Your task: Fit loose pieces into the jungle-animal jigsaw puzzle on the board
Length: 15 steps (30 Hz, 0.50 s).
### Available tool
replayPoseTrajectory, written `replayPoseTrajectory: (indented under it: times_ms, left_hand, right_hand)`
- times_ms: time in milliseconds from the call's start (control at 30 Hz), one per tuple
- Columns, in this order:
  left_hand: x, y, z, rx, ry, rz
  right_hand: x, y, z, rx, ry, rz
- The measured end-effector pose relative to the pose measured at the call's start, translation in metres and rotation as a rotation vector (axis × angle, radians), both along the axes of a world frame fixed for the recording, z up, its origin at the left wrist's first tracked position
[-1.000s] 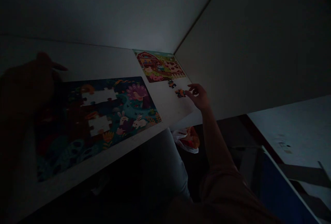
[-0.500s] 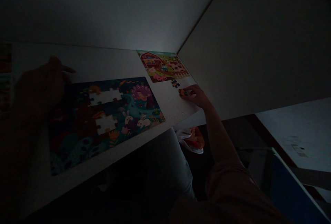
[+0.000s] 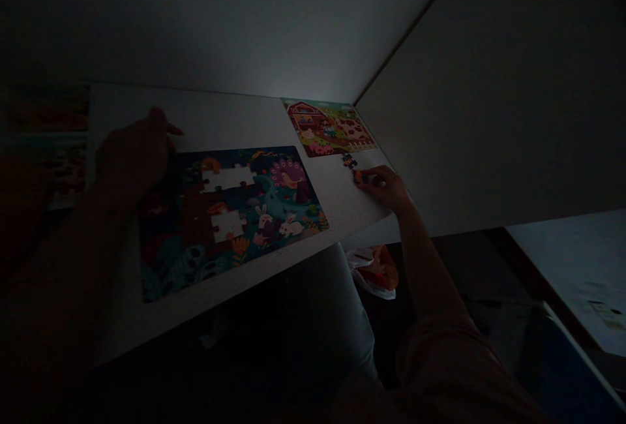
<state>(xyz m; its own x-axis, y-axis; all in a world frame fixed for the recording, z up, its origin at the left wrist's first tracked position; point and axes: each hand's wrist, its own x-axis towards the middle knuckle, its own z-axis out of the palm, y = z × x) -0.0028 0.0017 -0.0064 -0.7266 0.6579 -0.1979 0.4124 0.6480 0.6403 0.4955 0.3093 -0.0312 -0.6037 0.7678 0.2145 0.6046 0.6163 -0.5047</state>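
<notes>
Shifted since the earlier frame: the whole scene sits further right in view, the right hand (image 3: 386, 188) has drawn in tighter over the orange puzzle piece (image 3: 359, 177), and two dim printed boards (image 3: 49, 107) have come into view at the far left.

Right hand: on the tabletop (image 3: 342, 209), its fingers (image 3: 374, 176) curled down and touching the orange puzzle piece. Whether they grip it cannot be told in this light. A dark puzzle piece (image 3: 349, 161) lies just beside that hand, apart from the orange one.

Left hand (image 3: 132, 156): raised, dark and blurred, at the upper left corner of the peacock jigsaw puzzle (image 3: 229, 215), with one finger extended. Nothing can be made out in its hold; how far open it is cannot be told.

Peacock jigsaw puzzle: lying flat on the tabletop, with two unfilled white gaps (image 3: 227, 178) in its middle and white rabbits printed at its lower right.

Farm jigsaw puzzle (image 3: 328, 127): lying flat at the far end of the tabletop, showing a red barn and spotted cow, just beyond both loose pieces.

Below the tabletop edge: a white plastic bag (image 3: 376, 274) holding something orange, beside a grey trouser leg (image 3: 332, 319).
</notes>
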Motion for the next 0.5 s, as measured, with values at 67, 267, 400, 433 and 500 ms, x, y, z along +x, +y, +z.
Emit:
replayPoseTrajectory:
  times_ms: [67,267,400,433,500]
  left_hand:
    - [-0.001,0.001,-0.004,0.123,0.107,0.0]
    - [-0.005,0.008,-0.013,0.091,0.236,0.052]
    - [-0.003,0.007,-0.012,0.094,0.267,0.031]
    - [-0.002,0.007,-0.012,0.113,0.269,0.034]
    - [-0.002,0.006,-0.013,0.14,0.263,0.043]
  right_hand:
    - [0.002,0.004,-0.001,-0.032,0.025,0.013]
    - [-0.001,0.002,0.004,-0.025,0.071,0.056]
    - [-0.033,-0.027,0.023,0.107,0.14,0.196]
    - [-0.047,-0.037,0.031,0.142,0.148,0.255]
    - [-0.083,-0.059,0.045,0.211,0.159,0.396]
